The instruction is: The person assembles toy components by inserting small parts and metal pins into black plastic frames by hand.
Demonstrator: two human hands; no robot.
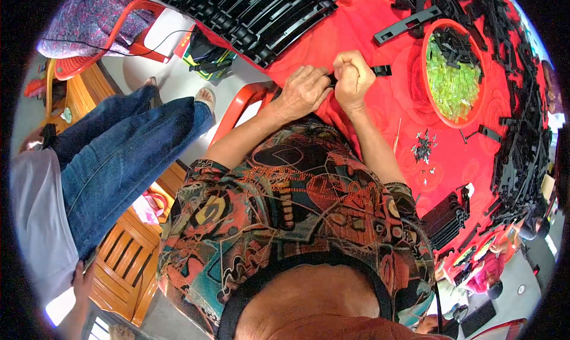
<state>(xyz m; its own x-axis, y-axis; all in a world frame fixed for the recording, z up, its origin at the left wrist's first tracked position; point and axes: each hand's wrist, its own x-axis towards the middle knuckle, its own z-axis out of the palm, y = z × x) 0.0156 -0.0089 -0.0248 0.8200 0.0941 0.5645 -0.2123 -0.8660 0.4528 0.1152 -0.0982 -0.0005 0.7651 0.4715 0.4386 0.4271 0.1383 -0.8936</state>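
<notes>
My left hand (304, 92) and my right hand (352, 82) meet over the near edge of a red-covered table. Between them runs a long black plastic part (382, 71), its end sticking out past my right hand. The left fingers are wrapped over its other end. My right hand makes a fist on it, thumb side up; whether a small piece is pinched inside is hidden. Right of my hands stands an orange-red basin (428, 97) with yellow-green clear pieces (452, 82) and small black parts (454, 48). Tiny dark pieces (423, 147) lie in a small heap nearer to me.
Rows of long black parts (255, 13) lie at the far left. A loose black part (407, 24) rests beyond the basin. Black parts (522, 156) pile along the right side. A red chair (234, 111) stands by my left arm; a person in jeans (130, 144) sits at left.
</notes>
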